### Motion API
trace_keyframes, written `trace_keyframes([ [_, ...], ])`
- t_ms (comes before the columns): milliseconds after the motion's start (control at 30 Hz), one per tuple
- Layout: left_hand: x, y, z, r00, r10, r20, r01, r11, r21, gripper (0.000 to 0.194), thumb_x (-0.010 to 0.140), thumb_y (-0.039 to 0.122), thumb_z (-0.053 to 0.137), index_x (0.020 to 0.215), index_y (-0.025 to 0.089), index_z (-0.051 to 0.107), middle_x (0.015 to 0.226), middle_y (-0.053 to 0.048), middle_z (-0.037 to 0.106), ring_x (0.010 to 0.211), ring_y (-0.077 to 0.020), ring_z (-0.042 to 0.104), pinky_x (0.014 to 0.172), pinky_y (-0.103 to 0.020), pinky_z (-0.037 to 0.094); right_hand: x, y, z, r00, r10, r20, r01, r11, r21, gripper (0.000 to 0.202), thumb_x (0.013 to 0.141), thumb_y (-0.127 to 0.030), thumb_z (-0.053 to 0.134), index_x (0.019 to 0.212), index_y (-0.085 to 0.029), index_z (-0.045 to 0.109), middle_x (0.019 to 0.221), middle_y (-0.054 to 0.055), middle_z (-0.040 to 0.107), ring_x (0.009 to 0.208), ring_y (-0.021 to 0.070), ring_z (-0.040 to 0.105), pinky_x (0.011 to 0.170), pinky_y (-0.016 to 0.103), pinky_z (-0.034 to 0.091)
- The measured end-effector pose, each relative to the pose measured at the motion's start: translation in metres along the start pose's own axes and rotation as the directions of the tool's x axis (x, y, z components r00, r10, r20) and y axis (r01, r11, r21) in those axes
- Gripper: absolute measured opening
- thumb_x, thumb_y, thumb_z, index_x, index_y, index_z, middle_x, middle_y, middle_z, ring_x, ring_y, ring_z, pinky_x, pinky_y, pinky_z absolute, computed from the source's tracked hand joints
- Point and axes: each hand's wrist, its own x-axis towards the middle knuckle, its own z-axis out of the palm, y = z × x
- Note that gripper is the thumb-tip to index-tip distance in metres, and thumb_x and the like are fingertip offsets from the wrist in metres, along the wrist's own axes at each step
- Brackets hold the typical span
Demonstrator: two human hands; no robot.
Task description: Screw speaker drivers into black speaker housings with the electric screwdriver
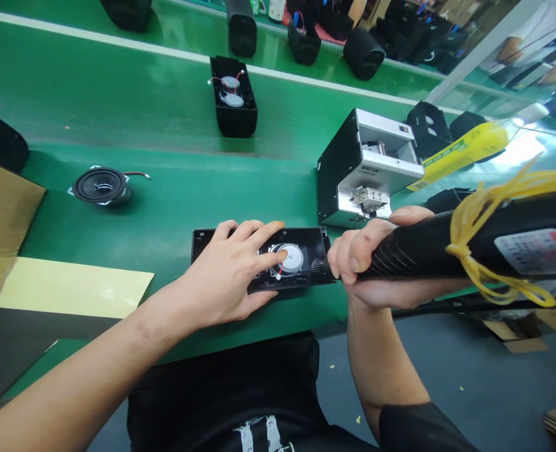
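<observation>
A black speaker housing [206, 242] lies flat on the green bench [164, 125] in front of me, with a round silver driver back [291, 257] and red wire showing in it. My left hand [230, 270] presses down on the housing, its index fingertip touching the driver. My right hand [376, 263] grips a black electric screwdriver [470, 242], held almost level, its tip at the housing's right end. A yellow cord [475, 251] is tied round the tool body.
A grey-and-black screw feeder box [367, 166] stands just behind the tool. A loose speaker driver [101, 186] lies at left, another open housing [233, 97] farther back. Cardboard [4, 207] and a yellow sheet [70, 289] sit at left. Black enclosures line the far edge.
</observation>
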Motion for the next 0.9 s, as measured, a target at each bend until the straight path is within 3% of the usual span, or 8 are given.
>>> trace_keyframes([
  [133,0.000,0.000,0.001,1.000,0.003,-0.008,-0.003,1.000,0.002,0.045,0.092,0.041,0.073,0.134,0.026,0.073,0.168,-0.015,0.050,0.137,-0.0415,0.058,0.108,-0.063,0.045,-0.002,0.001,-0.003,0.986,-0.145,0.079,0.145,0.989,0.009,0.045,0.084,-0.065,0.082,0.110,-0.029,0.077,0.057,-0.005,0.058,0.031,0.0120,0.041,0.028,0.026,0.041],
  [367,0.000,0.000,0.002,1.000,-0.015,-0.006,0.015,1.000,0.004,0.047,0.091,0.039,0.072,0.137,0.028,0.071,0.169,-0.014,0.049,0.140,-0.0416,0.056,0.109,-0.064,0.044,-0.001,0.007,-0.003,0.985,-0.154,0.080,0.152,0.988,0.031,0.062,0.093,-0.082,0.062,0.119,-0.029,0.079,0.059,-0.004,0.057,0.030,0.0122,0.040,0.028,0.027,0.041],
  [467,-0.002,0.000,0.002,1.000,-0.025,-0.002,0.025,1.000,-0.009,0.046,0.092,0.038,0.071,0.137,0.029,0.070,0.170,-0.013,0.048,0.142,-0.0404,0.055,0.111,-0.064,0.044,0.007,-0.008,-0.006,0.982,-0.184,0.042,0.182,0.982,0.040,0.068,0.095,-0.086,0.054,0.124,-0.029,0.079,0.057,-0.006,0.052,0.027,0.0116,0.036,0.026,0.027,0.038],
  [533,-0.003,-0.001,0.003,0.999,-0.032,0.004,0.032,0.999,-0.028,0.048,0.094,0.043,0.072,0.140,0.029,0.068,0.172,-0.013,0.046,0.144,-0.0407,0.053,0.113,-0.066,0.043,0.019,-0.028,-0.012,0.961,-0.276,-0.019,0.276,0.961,0.017,0.061,0.098,-0.080,0.056,0.123,-0.030,0.079,0.055,-0.007,0.047,0.027,0.0112,0.034,0.025,0.026,0.036],
  [633,-0.005,-0.006,0.005,0.999,-0.043,-0.002,0.043,0.997,-0.064,0.054,0.094,0.059,0.073,0.140,0.031,0.069,0.174,-0.013,0.044,0.148,-0.0446,0.048,0.114,-0.071,0.042,0.046,-0.059,-0.031,0.892,-0.438,-0.115,0.424,0.896,-0.131,0.044,0.093,-0.070,0.071,0.113,-0.031,0.080,0.057,-0.007,0.045,0.032,0.0119,0.039,0.029,0.025,0.038],
  [700,-0.004,-0.010,0.008,0.998,-0.056,-0.007,0.055,0.995,-0.086,0.048,0.098,0.062,0.068,0.137,0.034,0.071,0.174,-0.011,0.043,0.150,-0.0463,0.046,0.113,-0.075,0.042,0.068,-0.069,-0.045,0.853,-0.502,-0.144,0.463,0.854,-0.235,0.046,0.092,-0.073,0.069,0.107,-0.031,0.078,0.060,-0.006,0.047,0.037,0.0122,0.043,0.033,0.023,0.038],
  [800,-0.001,-0.012,0.013,0.999,-0.050,-0.013,0.048,0.994,-0.102,0.034,0.106,0.053,0.058,0.134,0.041,0.072,0.176,-0.007,0.041,0.152,-0.0454,0.044,0.112,-0.079,0.041,0.099,-0.064,-0.062,0.802,-0.561,-0.206,0.498,0.818,-0.289,0.058,0.099,-0.080,0.051,0.104,-0.028,0.075,0.059,-0.005,0.048,0.038,0.0111,0.042,0.035,0.021,0.033],
  [900,0.002,-0.011,0.017,0.998,-0.042,-0.044,0.038,0.995,-0.092,0.028,0.109,0.042,0.054,0.128,0.041,0.075,0.175,-0.006,0.041,0.154,-0.0433,0.043,0.111,-0.079,0.041,0.118,-0.048,-0.070,0.809,-0.539,-0.234,0.466,0.831,-0.305,0.066,0.098,-0.087,0.047,0.103,-0.026,0.071,0.057,-0.005,0.049,0.036,0.0110,0.041,0.034,0.022,0.031],
])
